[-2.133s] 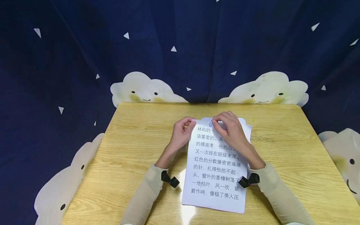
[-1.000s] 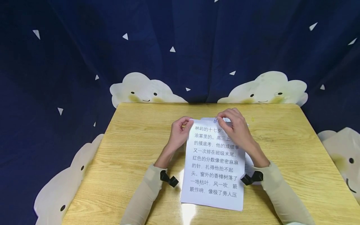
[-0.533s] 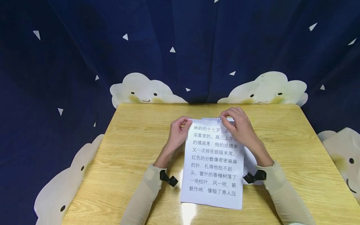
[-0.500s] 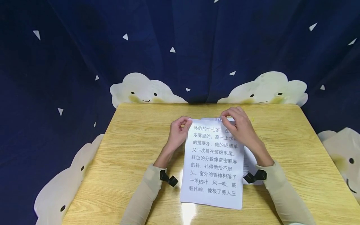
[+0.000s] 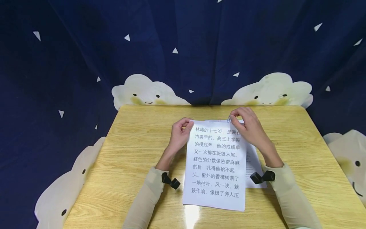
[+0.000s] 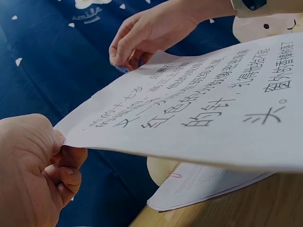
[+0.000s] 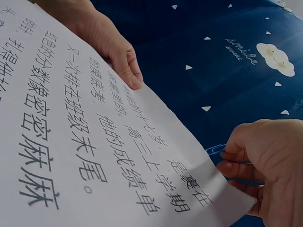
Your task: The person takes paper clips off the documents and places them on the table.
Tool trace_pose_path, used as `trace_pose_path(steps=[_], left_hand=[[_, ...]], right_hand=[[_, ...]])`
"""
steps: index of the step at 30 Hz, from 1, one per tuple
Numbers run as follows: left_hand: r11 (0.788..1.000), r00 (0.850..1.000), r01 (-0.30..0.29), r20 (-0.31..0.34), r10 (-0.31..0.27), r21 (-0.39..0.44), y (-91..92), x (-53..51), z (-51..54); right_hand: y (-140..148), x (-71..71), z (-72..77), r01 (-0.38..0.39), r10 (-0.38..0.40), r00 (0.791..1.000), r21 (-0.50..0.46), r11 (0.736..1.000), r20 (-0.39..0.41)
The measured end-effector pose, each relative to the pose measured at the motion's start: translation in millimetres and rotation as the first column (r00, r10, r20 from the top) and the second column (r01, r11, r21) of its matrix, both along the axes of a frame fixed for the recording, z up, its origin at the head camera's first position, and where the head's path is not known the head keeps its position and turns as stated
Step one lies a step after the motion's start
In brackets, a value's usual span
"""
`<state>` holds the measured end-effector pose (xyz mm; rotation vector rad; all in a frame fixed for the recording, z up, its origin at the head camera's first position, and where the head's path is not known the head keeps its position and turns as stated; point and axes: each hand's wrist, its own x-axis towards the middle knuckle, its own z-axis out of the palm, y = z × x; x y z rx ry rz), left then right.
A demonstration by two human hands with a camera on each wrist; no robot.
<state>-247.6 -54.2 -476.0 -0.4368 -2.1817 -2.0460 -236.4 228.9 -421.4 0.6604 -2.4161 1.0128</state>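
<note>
A printed paper sheet (image 5: 215, 165) with large text is held up off the table. My left hand (image 5: 180, 133) pinches its top left corner between thumb and fingers; the left wrist view shows the sheet (image 6: 199, 109) bowing away from that grip. At the sheet's top edge, toward its right corner, my right hand (image 5: 248, 127) pinches a blue paper clip (image 7: 215, 150) between thumb and forefinger. The clip's end points at the paper edge; whether it is slid on the sheet I cannot tell. The right hand's lower fingers are by the sheet's corner, partly hidden behind it.
Under the held sheet lie other papers (image 5: 254, 171) with smaller print, bearing a pink paper clip (image 6: 175, 175) on their edge. The wooden table (image 5: 137, 143) ends at a dark blue curtain (image 5: 200, 47) with clouds.
My right hand has moved right along the sheet's top edge with the blue paper clip. My left hand and the sheet have shifted slightly left, baring more of the papers beneath.
</note>
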Motion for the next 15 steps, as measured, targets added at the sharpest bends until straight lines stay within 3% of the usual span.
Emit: trace_pose_path(steps=[15], left_hand=[[1.0,1.0,-0.009,-0.02,0.009,0.017,-5.2,-2.5,-1.5]], right_hand=[[14.5,-3.5,2.3,0.039,-0.039,0.999,-0.008,0.999,0.021]])
